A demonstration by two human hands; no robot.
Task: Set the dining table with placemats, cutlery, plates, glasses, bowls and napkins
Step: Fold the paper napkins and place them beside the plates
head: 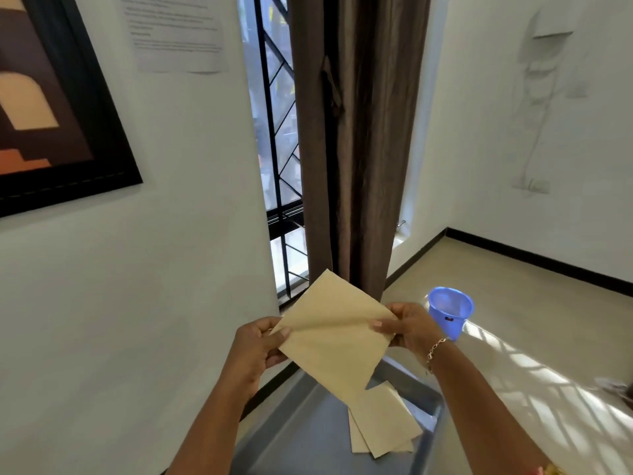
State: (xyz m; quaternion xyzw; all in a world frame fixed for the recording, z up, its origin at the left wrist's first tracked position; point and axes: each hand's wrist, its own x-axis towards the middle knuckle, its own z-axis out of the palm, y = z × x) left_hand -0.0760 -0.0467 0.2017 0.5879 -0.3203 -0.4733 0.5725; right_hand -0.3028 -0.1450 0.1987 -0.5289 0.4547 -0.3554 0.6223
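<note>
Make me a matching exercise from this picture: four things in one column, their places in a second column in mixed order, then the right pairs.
Things:
1. held napkin
2. napkin pile
3. blue bin
4. framed picture

Places:
A. hanging on the wall at the left
B. on the floor, beyond the right hand
C. in the air, pinched by the left hand and the right hand
D. lying on the grey tray

Pairs: 1-C, 2-D, 3-B, 4-A.
</note>
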